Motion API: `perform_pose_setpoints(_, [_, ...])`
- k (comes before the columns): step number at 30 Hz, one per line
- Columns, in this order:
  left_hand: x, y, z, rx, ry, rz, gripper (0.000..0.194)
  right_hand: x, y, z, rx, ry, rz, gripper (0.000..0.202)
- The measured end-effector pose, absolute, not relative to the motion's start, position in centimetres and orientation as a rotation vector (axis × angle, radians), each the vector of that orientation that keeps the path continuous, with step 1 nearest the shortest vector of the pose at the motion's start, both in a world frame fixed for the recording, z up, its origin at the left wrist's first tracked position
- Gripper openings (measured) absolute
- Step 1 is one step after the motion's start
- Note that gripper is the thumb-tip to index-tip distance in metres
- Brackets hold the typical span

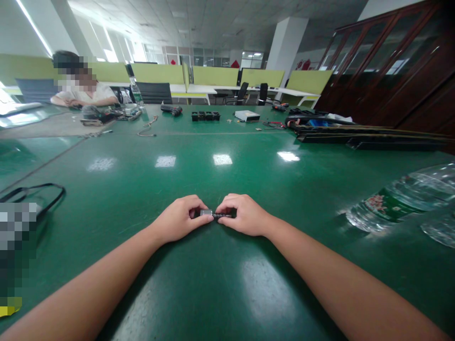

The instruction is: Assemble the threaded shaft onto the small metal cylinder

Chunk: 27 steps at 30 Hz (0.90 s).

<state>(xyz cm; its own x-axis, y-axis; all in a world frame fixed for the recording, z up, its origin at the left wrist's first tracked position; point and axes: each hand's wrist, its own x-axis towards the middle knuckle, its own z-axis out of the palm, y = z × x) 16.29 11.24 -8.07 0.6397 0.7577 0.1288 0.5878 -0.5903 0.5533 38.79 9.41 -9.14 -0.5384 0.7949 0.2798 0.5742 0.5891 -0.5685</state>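
Note:
Above the middle of the green table [199,166], my left hand [179,218] pinches a small grey metallic cylinder [206,213] between thumb and fingers. A thin, dark ribbed rod [222,215] extends in line from that cylinder towards the right. Thumb and fingertips of my right hand [247,215] are closed around this rod. Only a short gap separates the two hands. Whether cylinder and rod are joined is too small to tell, and fingers cover parts of both.
Clear plastic bottles [394,203] lie at the right. A black strap or cable [53,187] is at the left. Across the table are a power drill [171,110], black blocks [206,116], a white box [247,115] and long dark bars [355,135]. A person [85,90] sits far left.

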Motion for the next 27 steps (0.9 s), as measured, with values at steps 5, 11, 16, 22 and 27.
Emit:
perform_pose_setpoints(5, [16.24,11.20,-8.06,2.393,1.051,0.494,0.030,38.73,9.36,-9.16,-1.080,-2.297,0.558,0.010])
perform_pose_setpoints(11, [16.27,11.28,-8.11,2.401,1.049,0.503,0.032,38.80,9.44,-9.13,-1.079,-2.296,0.549,0.008])
perform_pose_setpoints(16, [16.16,11.27,-8.15,2.400,1.047,0.499,0.033,39.04,9.44,-9.11,-1.080,-2.303,0.542,0.006])
perform_pose_setpoints(22, [16.16,11.24,-8.12,2.393,1.045,0.500,0.031,39.19,9.42,-9.09,-1.094,-2.294,0.548,0.006])
perform_pose_setpoints(27, [16.21,11.14,-7.97,2.378,1.056,0.505,0.029,39.45,9.43,-9.00,-1.106,-2.294,0.566,0.007])
